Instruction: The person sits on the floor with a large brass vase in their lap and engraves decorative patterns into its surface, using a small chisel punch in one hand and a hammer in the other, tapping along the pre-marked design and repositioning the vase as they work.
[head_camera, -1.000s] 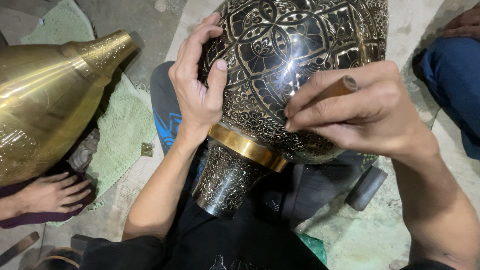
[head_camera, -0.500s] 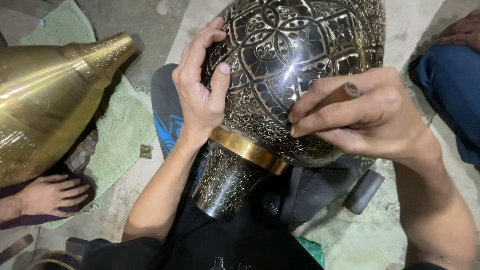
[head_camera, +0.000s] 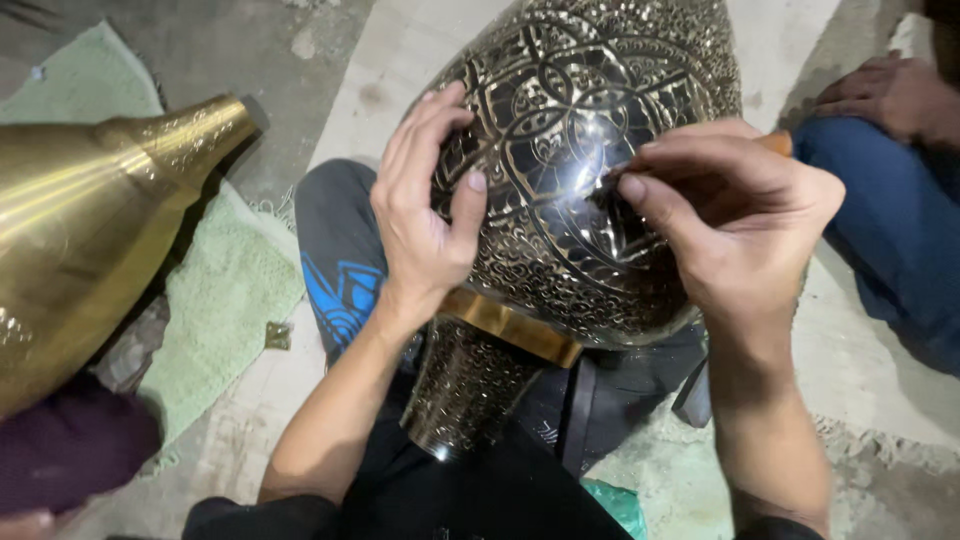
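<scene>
The person sits on the floor with a large dark engraved metal vase (head_camera: 590, 170) lying across the lap, its narrow neck pointing back toward the body and a plain brass band (head_camera: 510, 325) ringing it just below the left wrist. The left hand (head_camera: 425, 215) is spread flat against the vase's patterned flank, fingers curled up over the curve and thumb pressed to the metal; that grip is open and clasps nothing, it only steadies. Just to its right, the right hand (head_camera: 735, 215) has its grip pinched closed around a slim wooden-handled tool (head_camera: 775, 143), whose brown end pokes out past the knuckles while the working tip meets the vase under the fingertips, beside a bright glare spot. Well off to the left of the left hand lies a second, plain golden brass vessel (head_camera: 100, 230), resting over a pale green mat (head_camera: 225, 290) on the floor. Beyond the right hand, at the far upper right, another person's hand (head_camera: 885, 95) rests on a blue-trousered knee (head_camera: 890, 220).
</scene>
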